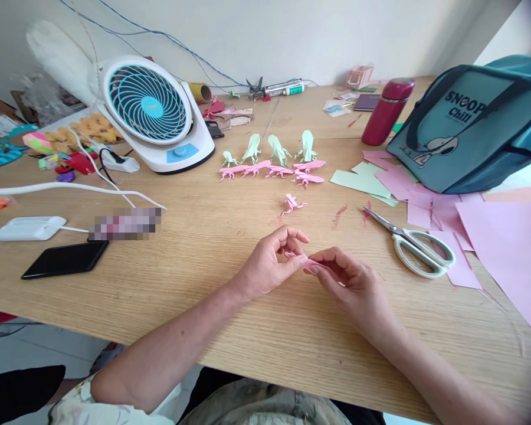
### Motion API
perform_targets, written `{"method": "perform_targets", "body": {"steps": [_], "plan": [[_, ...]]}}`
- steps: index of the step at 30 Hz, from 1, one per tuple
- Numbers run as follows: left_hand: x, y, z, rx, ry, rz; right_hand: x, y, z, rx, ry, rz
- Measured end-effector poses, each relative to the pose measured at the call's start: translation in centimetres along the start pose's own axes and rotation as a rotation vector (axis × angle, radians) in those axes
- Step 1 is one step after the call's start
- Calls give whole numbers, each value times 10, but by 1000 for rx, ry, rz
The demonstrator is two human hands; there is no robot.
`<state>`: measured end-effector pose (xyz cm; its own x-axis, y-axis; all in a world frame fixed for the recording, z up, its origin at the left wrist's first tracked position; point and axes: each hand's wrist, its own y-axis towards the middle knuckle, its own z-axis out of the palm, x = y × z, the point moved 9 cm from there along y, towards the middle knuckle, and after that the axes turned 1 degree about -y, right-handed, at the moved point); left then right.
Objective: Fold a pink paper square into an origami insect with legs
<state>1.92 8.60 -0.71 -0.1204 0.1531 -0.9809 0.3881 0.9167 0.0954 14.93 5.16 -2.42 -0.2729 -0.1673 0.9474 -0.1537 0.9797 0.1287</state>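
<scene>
A small folded piece of pink paper (312,264) is pinched between both hands above the table's front half. My left hand (274,260) grips its left end with thumb and fingers. At the right end, my right hand (349,277) holds it the same way, covering much of the paper. Just beyond the hands sits a pink folded paper figure (291,204) with thin legs. Farther back stand several pink paper figures (269,169) in a row, with pale green ones (278,150) behind them. White-handled scissors (418,248) lie partly open to the right.
Pink paper sheets (508,248) and green paper pieces (363,182) spread over the right side, by a teal bag (464,130) and a red flask (387,112). Leftward are a white fan (148,106), a black phone (65,260), a white charger (29,228) and cables.
</scene>
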Motion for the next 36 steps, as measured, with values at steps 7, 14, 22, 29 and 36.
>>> {"method": "perform_targets", "body": {"steps": [7,14,22,29,36], "plan": [[-8,-2,0,-26,134,94,-2,4,-2,-1,-17,-2],[15,-3,7,-76,-129,-32,-20,7,-9,-71,254,150],[14,-5,4,-97,-102,-70,-23,8,1,-70,440,206],[22,-5,8,-91,-206,-117,-24,9,0,-69,378,194],[32,-9,12,-99,-260,-301,-25,9,-2,-83,377,168]]}}
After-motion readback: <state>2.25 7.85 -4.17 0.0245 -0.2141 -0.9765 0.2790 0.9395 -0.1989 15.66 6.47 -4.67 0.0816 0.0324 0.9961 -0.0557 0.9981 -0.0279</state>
